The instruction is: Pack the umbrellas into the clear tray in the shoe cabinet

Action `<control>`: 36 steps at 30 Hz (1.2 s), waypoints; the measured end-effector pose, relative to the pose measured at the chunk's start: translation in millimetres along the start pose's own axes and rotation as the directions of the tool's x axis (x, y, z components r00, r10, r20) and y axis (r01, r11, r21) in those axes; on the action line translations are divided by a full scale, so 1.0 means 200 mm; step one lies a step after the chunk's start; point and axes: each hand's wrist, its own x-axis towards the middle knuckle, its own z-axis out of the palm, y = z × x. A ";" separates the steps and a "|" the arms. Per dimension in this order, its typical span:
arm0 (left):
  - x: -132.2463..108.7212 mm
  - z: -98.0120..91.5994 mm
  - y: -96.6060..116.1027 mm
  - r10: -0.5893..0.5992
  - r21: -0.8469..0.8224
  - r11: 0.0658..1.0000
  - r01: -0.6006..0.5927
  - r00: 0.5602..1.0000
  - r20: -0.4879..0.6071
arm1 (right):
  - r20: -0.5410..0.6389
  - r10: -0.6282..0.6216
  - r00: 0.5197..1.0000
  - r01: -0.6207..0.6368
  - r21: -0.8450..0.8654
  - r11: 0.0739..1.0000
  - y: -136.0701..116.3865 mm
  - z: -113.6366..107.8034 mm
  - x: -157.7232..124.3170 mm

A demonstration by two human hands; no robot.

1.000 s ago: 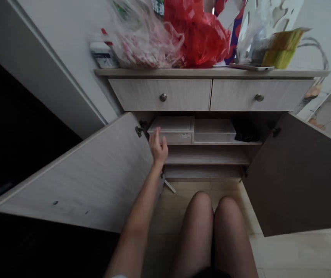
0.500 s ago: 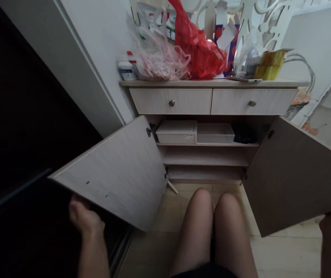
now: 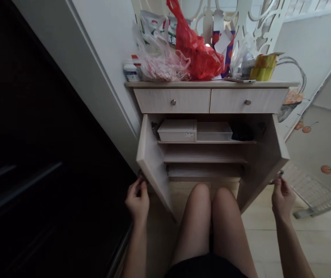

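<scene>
My left hand pinches the small knob on the outer face of the left cabinet door. On the other side, my right hand has its fingers closed on the knob of the right cabinet door. Both doors stand partly swung out from the cabinet. Between them the inside shows a white box, a clear-fronted tray and a black bundle on the top shelf. Two lower shelves lie beneath.
My knees are between the two doors. Above are two drawers. The cabinet top carries a red plastic bag, a clear bag, a white bottle, a yellow package and a phone. A dark panel borders the left.
Both doors have swung inward from a wider angle. My hands have come closer together with them, moving from the doors' lower edges to the knobs.
</scene>
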 end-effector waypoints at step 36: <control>0.00 1.46 0.32 0.056 0.118 0.981 -0.156 0.802 0.595 | 0.408 -0.089 0.909 0.173 -0.174 0.969 -0.38 1.32 0.19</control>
